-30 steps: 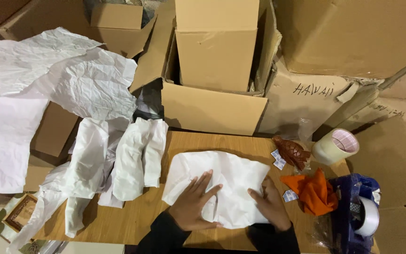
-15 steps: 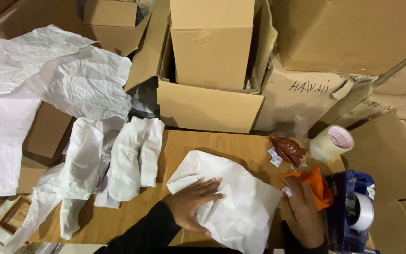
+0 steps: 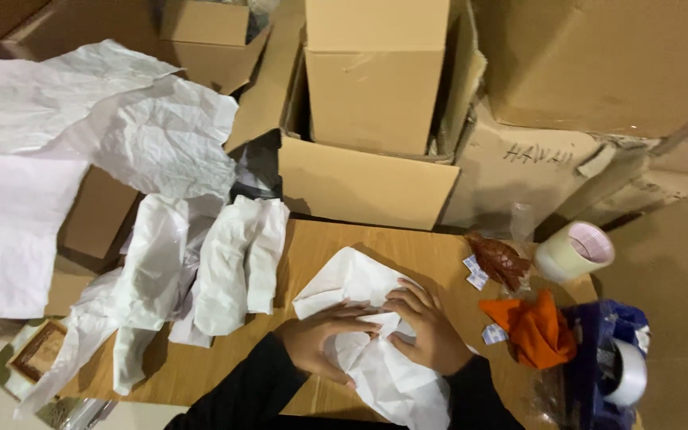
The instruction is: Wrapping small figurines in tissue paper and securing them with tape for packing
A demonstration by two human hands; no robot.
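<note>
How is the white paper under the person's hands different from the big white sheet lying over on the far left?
The white paper under the hands is folded over and bunched on the wooden tabletop, pressed by the left hand and right hand. The big white sheet lies spread open, untouched, off the tabletop, and looks larger. Both are white and crinkled.

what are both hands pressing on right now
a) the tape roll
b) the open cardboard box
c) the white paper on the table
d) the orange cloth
c: the left hand and right hand both lie on the white paper on the table; the orange cloth and tape roll sit untouched to the right.
</note>
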